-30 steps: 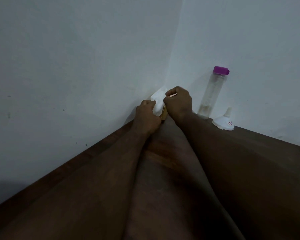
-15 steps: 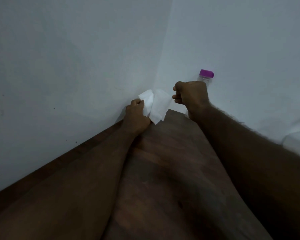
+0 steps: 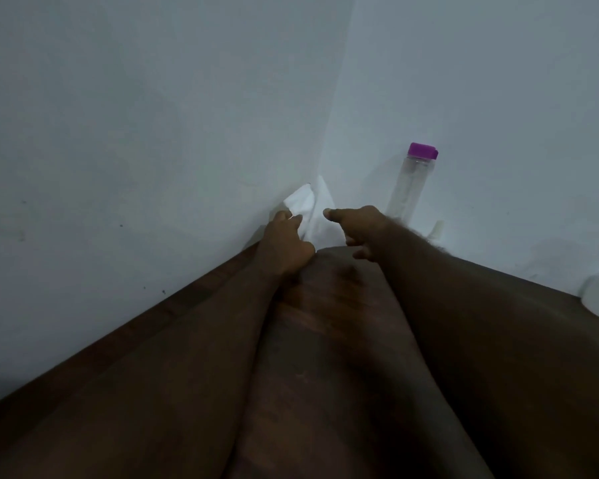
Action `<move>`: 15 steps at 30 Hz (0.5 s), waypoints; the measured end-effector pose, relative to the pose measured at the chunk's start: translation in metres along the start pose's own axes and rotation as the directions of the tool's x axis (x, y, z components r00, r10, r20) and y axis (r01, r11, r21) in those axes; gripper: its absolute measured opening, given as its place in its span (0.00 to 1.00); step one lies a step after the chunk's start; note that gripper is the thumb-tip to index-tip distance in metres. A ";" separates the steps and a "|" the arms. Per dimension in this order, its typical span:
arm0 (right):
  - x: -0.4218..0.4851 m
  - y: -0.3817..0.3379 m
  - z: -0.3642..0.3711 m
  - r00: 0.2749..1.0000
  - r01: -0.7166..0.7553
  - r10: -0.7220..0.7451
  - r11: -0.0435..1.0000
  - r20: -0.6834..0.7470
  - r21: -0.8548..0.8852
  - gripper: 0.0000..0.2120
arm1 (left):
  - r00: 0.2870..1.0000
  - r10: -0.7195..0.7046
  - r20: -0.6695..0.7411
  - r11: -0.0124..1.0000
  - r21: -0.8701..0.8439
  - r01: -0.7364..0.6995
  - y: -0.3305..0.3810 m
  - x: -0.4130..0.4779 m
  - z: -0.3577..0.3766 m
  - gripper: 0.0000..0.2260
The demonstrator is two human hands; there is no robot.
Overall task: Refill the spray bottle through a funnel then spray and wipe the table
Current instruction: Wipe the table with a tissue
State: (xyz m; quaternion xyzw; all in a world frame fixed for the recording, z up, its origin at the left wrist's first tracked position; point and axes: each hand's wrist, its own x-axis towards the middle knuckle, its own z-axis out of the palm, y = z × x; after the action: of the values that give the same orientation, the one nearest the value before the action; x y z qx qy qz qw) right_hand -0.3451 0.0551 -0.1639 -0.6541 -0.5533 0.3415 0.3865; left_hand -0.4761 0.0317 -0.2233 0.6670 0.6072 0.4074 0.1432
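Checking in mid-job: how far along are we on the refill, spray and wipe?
Done: unclear; no spray bottle shows, and the funnel, half hidden, stands by the capped purple-lidded bottle. In hand: the left hand grips a white tissue at the wall corner; the right hand is open and empty. Left: probably wiping the table; spraying cannot be confirmed.

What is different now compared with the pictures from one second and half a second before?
The right hand, one second ago against the left hand at the white tissue and then drawn away as a fist, has opened its fingers and holds nothing. The left hand still grips the tissue in the corner. The purple-capped bottle stays upright by the wall.
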 end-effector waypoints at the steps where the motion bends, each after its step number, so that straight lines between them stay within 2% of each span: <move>1: 0.004 0.001 0.002 1.000 0.011 -0.011 1.000 -0.007 -0.005 0.28 | 1.000 0.002 -0.013 1.000 0.004 -0.002 0.000 0.000 0.000 0.27; 3: 0.010 0.002 0.005 0.999 0.048 -0.048 0.999 -0.014 -0.011 0.27 | 1.000 0.010 -0.022 1.000 0.004 -0.009 0.000 0.000 0.000 0.27; 7: 0.018 0.005 0.010 0.993 0.107 -0.112 0.989 -0.039 -0.107 0.12 | 1.000 0.026 -0.006 1.000 -0.002 -0.026 -0.002 0.003 0.000 0.26; 8: 0.020 0.006 0.010 0.992 0.097 -0.104 0.991 -0.068 -0.092 0.10 | 1.000 0.029 -0.004 1.000 0.001 -0.029 -0.002 0.002 0.000 0.25; 11: 0.016 -0.005 0.012 0.996 0.059 -0.050 0.990 -0.068 0.129 0.09 | 0.999 0.035 -0.002 0.999 0.004 -0.035 -0.002 0.001 -0.001 0.24; 15: 0.002 -0.043 0.006 0.989 0.142 -0.148 0.919 -0.014 0.367 0.01 | 0.999 0.052 -0.006 0.999 -0.008 -0.052 -0.001 -0.001 -0.001 0.24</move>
State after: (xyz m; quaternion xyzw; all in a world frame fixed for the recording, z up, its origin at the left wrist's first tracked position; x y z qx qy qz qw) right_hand -0.3695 0.0621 -0.1289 -0.5251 -0.5294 0.4139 0.5222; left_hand -0.4771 0.0306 -0.2241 0.6808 0.5883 0.4154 0.1338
